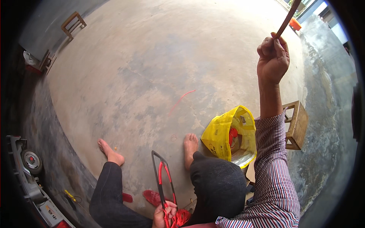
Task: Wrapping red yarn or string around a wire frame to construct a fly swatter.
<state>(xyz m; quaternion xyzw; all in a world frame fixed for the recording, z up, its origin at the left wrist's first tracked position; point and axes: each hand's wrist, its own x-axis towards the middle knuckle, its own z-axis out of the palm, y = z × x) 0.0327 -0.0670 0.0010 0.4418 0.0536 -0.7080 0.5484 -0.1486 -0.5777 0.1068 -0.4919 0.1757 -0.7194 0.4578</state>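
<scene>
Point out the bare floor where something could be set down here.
Widest free patch: the concrete floor beyond the bare feet, out to the far stool, except a red strand. Crowded: by the yellow bag and near stool.

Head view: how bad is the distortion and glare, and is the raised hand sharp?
Head view: strong fisheye bend, black rim at the corners; the concrete floor washes out at top in soft daylight, with no hard shadows; the raised right hand is sharp, its brown strip slightly blurred; the left hand is cut by the lower edge.

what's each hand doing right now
Left hand: closed on red cord at the dark frame.
Right hand: raised, fist closed around a reddish-brown strip.
</scene>
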